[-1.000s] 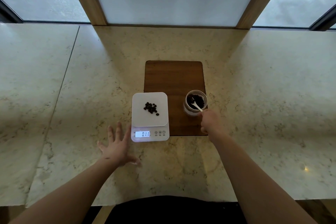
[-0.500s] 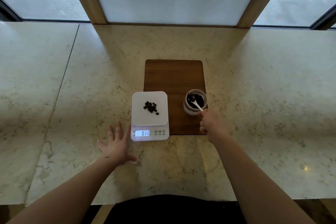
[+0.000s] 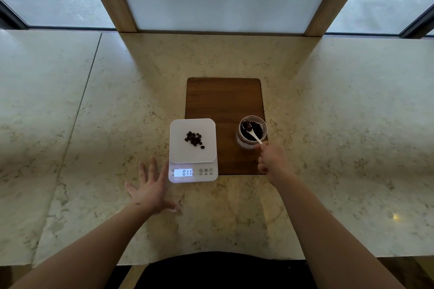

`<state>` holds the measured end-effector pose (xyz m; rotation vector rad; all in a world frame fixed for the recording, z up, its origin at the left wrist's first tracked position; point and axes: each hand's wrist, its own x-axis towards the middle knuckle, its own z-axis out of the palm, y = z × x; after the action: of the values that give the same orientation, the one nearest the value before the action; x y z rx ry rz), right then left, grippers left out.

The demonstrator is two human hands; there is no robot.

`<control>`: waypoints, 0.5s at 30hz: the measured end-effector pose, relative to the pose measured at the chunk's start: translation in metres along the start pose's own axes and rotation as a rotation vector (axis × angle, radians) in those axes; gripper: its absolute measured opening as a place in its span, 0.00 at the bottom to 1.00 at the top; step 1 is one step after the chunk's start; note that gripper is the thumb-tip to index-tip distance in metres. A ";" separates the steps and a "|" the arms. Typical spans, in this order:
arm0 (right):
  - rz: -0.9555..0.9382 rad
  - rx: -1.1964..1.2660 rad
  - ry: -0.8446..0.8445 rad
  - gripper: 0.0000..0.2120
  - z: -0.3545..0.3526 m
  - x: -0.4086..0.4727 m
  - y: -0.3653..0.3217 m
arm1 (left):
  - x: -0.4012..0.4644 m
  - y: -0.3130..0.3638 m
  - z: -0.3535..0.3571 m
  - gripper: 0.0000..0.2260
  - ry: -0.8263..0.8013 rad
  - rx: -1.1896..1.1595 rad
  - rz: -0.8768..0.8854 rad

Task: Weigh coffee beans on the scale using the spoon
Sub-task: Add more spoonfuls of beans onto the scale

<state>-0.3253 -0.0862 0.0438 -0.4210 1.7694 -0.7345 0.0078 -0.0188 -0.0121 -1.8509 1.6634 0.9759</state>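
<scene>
One wooden board [image 3: 223,101] lies under jar [image 3: 252,132], beside scale [image 3: 192,150]

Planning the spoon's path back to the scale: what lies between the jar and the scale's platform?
In the head view, only a bare strip of the wooden board separates the jar from the scale; nothing stands there.

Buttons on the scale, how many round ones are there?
3. The round buttons sit in a row on the scale front, right of the lit display: left, middle and right.
</scene>
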 end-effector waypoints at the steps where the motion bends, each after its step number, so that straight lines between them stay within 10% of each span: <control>1: 0.002 0.006 0.001 0.16 0.000 0.000 0.000 | 0.000 0.000 0.000 0.71 0.002 -0.003 0.000; 15: 0.032 0.070 -0.021 0.15 -0.008 -0.007 -0.005 | -0.002 0.001 -0.001 0.71 0.015 0.000 0.010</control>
<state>-0.3307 -0.0831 0.0535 -0.3507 1.7219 -0.7646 0.0069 -0.0186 -0.0094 -1.8557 1.6834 0.9686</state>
